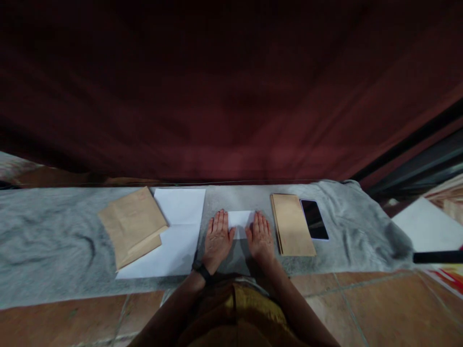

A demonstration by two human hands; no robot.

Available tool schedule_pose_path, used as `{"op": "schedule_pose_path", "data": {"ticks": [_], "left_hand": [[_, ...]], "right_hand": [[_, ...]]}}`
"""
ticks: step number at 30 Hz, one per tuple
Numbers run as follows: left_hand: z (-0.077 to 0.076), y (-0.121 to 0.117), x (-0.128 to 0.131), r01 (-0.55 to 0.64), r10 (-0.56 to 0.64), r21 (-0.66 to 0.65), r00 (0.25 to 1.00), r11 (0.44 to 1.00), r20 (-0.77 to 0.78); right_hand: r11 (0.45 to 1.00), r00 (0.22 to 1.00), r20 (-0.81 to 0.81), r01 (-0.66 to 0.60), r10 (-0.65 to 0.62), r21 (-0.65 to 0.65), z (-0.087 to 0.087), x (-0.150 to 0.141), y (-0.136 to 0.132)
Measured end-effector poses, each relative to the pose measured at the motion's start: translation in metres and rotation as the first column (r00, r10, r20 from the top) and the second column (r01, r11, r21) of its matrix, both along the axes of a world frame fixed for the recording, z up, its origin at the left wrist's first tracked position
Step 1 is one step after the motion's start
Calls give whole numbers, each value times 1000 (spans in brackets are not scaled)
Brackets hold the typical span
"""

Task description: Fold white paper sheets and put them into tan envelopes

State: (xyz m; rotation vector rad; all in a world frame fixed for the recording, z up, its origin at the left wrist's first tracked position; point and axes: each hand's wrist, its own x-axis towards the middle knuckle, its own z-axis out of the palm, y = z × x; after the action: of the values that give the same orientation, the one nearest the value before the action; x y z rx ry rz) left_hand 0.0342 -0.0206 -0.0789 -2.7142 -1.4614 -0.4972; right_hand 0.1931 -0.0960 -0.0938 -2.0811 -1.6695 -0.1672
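Fingers: the left hand point(218, 242) and the right hand point(261, 243) both lie flat, palms down. On each hand the four fingers point away from the body and sit close together, with small gaps. The thumbs stick out toward each other. Nothing is pinched.
Small white paper: it point(241, 219) lies flat between the two hands, right in front of the person. Each hand touches one side of it, left hand on the left, right hand on the right.
Big white paper: this point(184, 243) is to the left of the left hand, with a fold line going across it.
Loose brown envelopes: these point(135, 219) lie crooked on top of each other, farther left, and cover part of the big white paper.
Brown envelope stack: it point(294, 226) is near the right hand, on its right side, in a neat pile.
Phone: it point(314, 219) lies just beside the stack, on the right, with a dark screen facing up.
Watch: a dark one point(201, 271) is on the left wrist.
Bench: a soft grey cloth point(58, 231) covers it under all these things.
Floor: brown tiles point(379, 303) show below the cloth.
Behind: a big dark red cloth point(231, 120) hangs past the bench.
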Motion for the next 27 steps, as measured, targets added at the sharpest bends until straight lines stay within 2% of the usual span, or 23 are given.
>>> {"op": "schedule_pose_path", "data": {"ticks": [3,5,13,17,23,27], "left_hand": [[2,-1,0,-3,3,1,1000,1000,2],[3,-1,0,0,0,2,1000,1000,-4],[1,-2,-9,-17,17,-17,1000,1000,-25],[2,-8,-15,-28,28,-7,999,1000,-33],[11,-28,-9,227,-230,-47,968,973,-100],[11,-32,-12,201,-206,-60,974,978,-98]], "right_hand": [[988,988,14,-155,155,-22,4,-11,-9],[982,983,19,-185,185,-24,5,-15,-13],[996,997,44,-64,66,-58,8,-7,-21],[997,997,52,-49,53,-67,8,-6,-23],[997,997,58,-48,52,-63,9,-9,-22],[998,998,46,-47,49,-50,10,-9,-22]]}}
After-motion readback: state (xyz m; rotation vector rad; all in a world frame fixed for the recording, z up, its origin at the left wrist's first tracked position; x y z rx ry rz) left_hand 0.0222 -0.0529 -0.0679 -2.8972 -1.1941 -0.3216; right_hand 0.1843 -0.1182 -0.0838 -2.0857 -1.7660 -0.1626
